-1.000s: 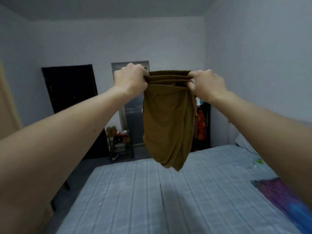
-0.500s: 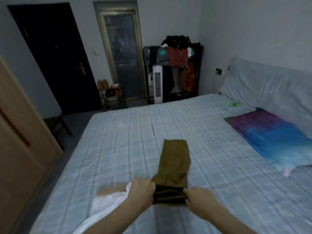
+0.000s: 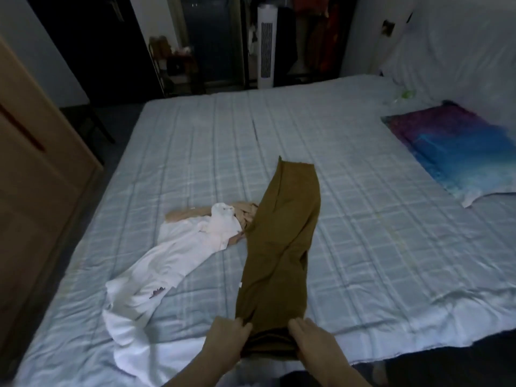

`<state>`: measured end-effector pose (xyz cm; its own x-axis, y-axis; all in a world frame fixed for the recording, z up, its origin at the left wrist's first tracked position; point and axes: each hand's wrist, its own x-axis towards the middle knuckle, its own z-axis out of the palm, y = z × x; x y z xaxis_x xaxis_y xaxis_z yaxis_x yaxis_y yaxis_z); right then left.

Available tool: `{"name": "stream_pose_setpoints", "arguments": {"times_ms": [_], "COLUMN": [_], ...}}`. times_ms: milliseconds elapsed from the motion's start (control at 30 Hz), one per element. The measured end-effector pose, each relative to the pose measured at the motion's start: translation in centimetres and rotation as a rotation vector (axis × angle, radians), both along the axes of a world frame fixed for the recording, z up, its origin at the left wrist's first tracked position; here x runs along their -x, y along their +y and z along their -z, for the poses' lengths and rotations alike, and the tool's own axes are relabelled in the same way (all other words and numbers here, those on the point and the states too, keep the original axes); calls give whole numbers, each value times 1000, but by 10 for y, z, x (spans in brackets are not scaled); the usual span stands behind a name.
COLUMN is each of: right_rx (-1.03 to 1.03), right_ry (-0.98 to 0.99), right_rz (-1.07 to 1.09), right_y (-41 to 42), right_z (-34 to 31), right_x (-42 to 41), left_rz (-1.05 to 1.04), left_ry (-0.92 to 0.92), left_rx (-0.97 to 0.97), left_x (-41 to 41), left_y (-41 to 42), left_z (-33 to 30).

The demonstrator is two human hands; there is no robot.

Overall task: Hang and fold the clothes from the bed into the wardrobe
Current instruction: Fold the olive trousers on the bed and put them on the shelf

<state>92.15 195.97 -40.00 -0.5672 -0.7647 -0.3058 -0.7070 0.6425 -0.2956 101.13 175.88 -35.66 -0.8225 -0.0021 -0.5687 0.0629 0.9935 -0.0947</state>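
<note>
brown garment point(image 3: 282, 244) flat on bed point(image 3: 391, 219), near end between left hand point(image 3: 224, 340), right hand point(image 3: 312, 343)

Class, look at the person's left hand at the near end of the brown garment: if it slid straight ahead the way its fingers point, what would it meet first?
The left hand points up and slightly right, so it would probably run first into the brown garment it already touches.

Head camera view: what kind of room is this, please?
Most likely a home bedroom. A wide bed with a checked cover fills the view, a colourful pillow lies at its right side, and a wooden wardrobe stands on the left. Loose clothes, such as a brown garment, lie on the bed.
</note>
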Motion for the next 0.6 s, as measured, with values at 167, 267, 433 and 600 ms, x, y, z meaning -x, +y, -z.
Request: {"name": "stream_pose_setpoints", "arguments": {"times_ms": [167,267,433,600], "right_rx": [-74,-181,-149,-59], "right_ry": [-31,-39,-59,-187], "right_rz": [-63,-104,-175,-157], "right_y": [-1,0,10,12], "right_z": [45,82,115,124], "right_x": [-27,-40,-56,-48], "left_rz": [-82,-27,0,40], "left_ry": [78,37,-11,116], "left_rx": [-107,-156,-227,-239], "left_x": [-32,-48,-69,-66], "left_y": [0,2,-2,-11], "left_z": [81,120,170,182]}}
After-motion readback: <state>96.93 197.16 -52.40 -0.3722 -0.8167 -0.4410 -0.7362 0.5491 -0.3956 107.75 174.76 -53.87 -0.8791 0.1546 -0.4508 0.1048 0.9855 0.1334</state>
